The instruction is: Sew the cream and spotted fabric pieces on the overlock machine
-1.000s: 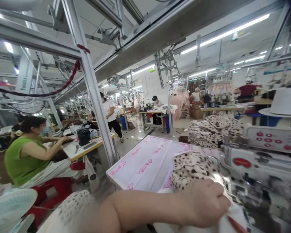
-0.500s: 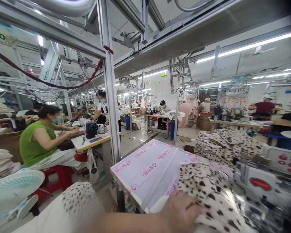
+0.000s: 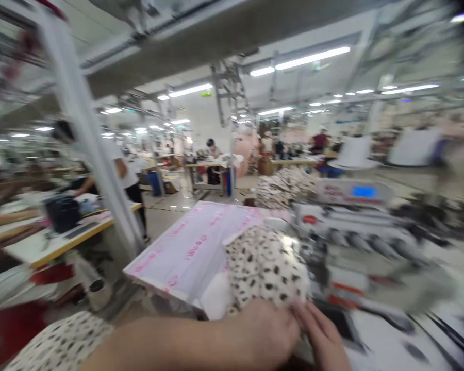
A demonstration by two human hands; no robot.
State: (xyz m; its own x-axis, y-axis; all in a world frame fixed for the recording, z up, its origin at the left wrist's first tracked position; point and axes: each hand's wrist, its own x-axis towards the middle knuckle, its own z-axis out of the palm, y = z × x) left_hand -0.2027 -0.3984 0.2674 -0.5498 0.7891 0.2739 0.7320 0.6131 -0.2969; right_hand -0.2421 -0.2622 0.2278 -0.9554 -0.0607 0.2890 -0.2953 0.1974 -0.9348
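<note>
A bunched cream cloth with black spots (image 3: 266, 270) lies at the near corner of a white table cover printed in pink (image 3: 185, 247). My left hand (image 3: 265, 335) comes in from the lower left and grips the bottom of the bunch. My right hand (image 3: 320, 335) sits just beside it, its fingers against the cloth's lower edge. A white cloth part (image 3: 215, 296) shows to the left of the bunch. Motion blur hides the finer detail.
To the right stands a white industrial sewing machine (image 3: 332, 221) with a blue display. Beyond it lies a heap of spotted cut pieces (image 3: 286, 188). More spotted cloth (image 3: 58, 345) lies at the lower left. A metal post (image 3: 88, 139) rises left, near a co-worker's sewing table (image 3: 69, 237).
The view has swung right, so the room slides left and blurs. My right hand has come into view beside my left, and the spotted cloth is gathered tighter.
</note>
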